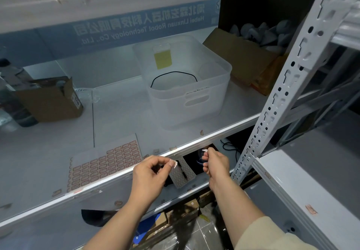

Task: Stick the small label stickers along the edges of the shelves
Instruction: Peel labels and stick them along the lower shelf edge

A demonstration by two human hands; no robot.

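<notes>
Lower centre: left hand (150, 170) pinches a small sticker (175, 163); right hand (215, 162) pinches another sticker (204, 150) below the glossy metal shelf edge (194, 144).

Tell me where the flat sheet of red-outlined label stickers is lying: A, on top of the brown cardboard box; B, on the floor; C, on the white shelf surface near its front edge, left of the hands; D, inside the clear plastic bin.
C: the flat sheet of red-outlined label stickers lies directly on the white shelf by its front edge, outside the clear plastic bin.
</notes>
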